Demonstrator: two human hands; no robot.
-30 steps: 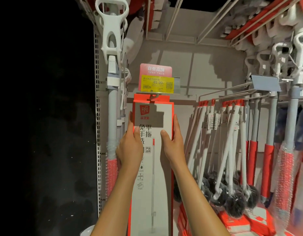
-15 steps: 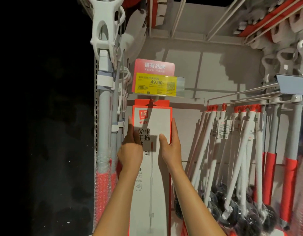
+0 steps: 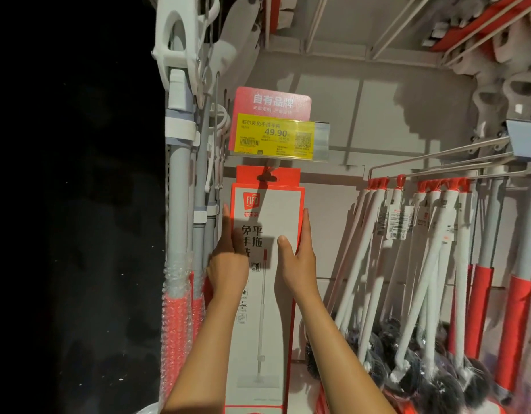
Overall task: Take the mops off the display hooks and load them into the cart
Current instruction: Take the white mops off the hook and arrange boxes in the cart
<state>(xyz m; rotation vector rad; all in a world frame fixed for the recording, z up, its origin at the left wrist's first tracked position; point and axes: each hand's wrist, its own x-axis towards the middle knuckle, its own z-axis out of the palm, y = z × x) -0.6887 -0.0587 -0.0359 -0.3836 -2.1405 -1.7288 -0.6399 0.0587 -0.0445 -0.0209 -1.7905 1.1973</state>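
Shelving wall backs everything, pale and panelled. Against it hangs the boxed mop, a tall white carton edged in red, its tab caught on a display hook directly below the yellow price tag. Left of the box stand grey-handled mops in bubble wrap; right of the box hang white-handled brushes with dark heads. The left hand clasps the box's left edge, thumb on the front. The right hand clasps the box's right edge, thumb on the front and fingers wrapped round the side.
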